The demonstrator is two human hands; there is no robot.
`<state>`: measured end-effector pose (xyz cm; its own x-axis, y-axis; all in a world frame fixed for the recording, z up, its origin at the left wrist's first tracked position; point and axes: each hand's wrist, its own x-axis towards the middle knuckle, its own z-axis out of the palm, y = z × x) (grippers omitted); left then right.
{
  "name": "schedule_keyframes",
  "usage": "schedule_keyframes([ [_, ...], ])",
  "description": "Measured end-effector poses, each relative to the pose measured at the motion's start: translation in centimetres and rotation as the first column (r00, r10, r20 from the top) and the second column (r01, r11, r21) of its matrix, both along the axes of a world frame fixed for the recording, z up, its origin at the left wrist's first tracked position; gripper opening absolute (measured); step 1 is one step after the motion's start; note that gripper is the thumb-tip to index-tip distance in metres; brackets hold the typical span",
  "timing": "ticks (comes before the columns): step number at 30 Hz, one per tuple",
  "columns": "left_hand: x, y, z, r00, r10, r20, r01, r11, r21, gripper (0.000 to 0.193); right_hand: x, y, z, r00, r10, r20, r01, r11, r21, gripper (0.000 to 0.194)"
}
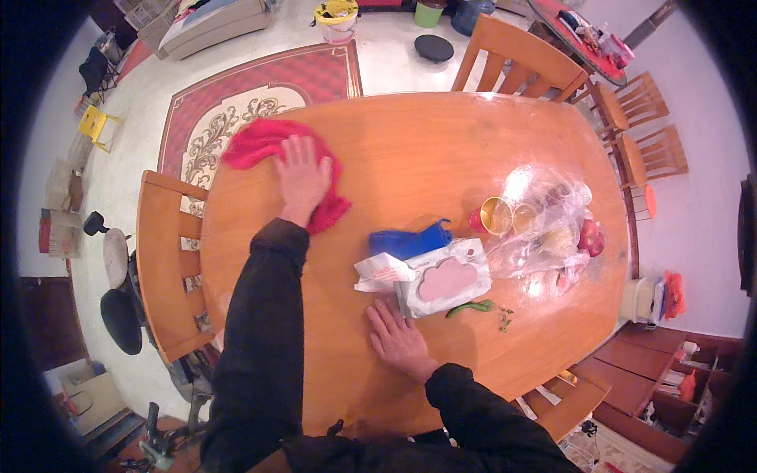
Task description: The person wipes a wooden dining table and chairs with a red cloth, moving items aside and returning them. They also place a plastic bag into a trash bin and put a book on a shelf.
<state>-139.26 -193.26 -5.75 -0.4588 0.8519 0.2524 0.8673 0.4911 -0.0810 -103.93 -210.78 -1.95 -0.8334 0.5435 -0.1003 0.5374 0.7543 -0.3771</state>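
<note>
My left hand (pixel 303 174) lies spread over a bunched red cloth (pixel 266 139) near the far left edge of the wooden table (pixel 402 159), pressing it down. My right hand (pixel 400 343) rests on the tabletop with fingers apart, fingertips close to a white pack of wipes (pixel 443 278); whether they touch it cannot be told. A crumpled white wrapper or tissue (pixel 383 272) is at the pack's left end. Behind the pack sits a folded blue cloth (pixel 408 241). To its right lies a green chili pepper (pixel 470 307) beside small green scraps (pixel 505 319).
On the table's right side are a red and yellow cup (pixel 494 214), a clear plastic bag (pixel 538 230) with things inside, and red apples (pixel 589 235). Wooden chairs stand at the left (pixel 159 266), the far side (pixel 526 62) and the near right (pixel 576 408).
</note>
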Motion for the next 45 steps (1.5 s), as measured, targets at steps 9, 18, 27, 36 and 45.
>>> schedule_keyframes([
  [9, 15.0, 8.1, 2.9, 0.381, -0.907, 0.181, 0.881, 0.415, 0.228, 0.073, -0.5, 0.7, 0.6, 1.0, -0.008, -0.022, 0.009, 1.0, 0.017, 0.056],
  [18, -0.4, 11.5, 1.6, 0.915, -0.393, 0.092, 0.386, 0.919, 0.082, 0.074, -0.2, 0.4, 0.4, 1.0, -0.02, -0.024, 0.017, 0.99, -0.141, 0.056],
  [27, -14.4, -5.4, 1.4, 0.992, 0.111, 0.056, -0.102, 0.985, -0.142, 0.08, -0.7, 0.7, 1.4, 0.996, -0.036, 0.084, 0.053, 0.975, -0.214, 0.059],
  [36, -9.5, -19.6, 3.1, 0.986, 0.13, 0.1, -0.112, 0.979, -0.171, 0.077, -0.2, 0.0, -0.2, 1.0, -0.009, -0.016, 0.01, 0.999, 0.041, 0.061],
  [45, 6.2, -32.9, 3.4, 0.962, -0.044, 0.27, 0.076, 0.991, -0.11, 0.08, -0.6, 0.4, 0.6, 0.97, -0.071, -0.234, 0.084, 0.995, 0.046, 0.048],
])
